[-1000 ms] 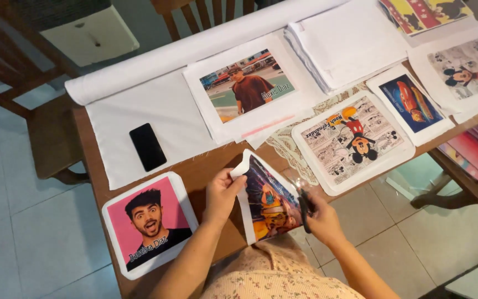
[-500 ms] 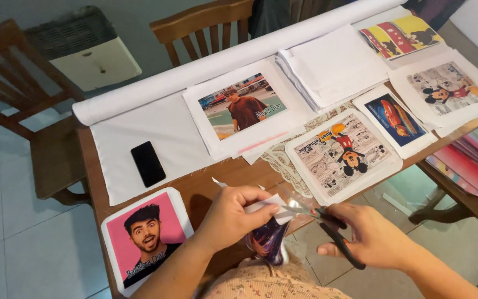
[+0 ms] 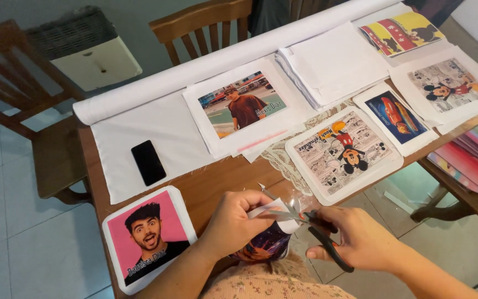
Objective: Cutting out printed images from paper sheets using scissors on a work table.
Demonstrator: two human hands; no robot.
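pretty plain room: pale tiled floor, wooden table, couple of wooden chairs pulled up, daylight.

A single head-worn camera looks steeply down from above the person's chest, facing forward across the wooden table toward the chairs on its far side. It sits close: the left hand and right hand fill the lower edge, while the tiled floor shows at left.
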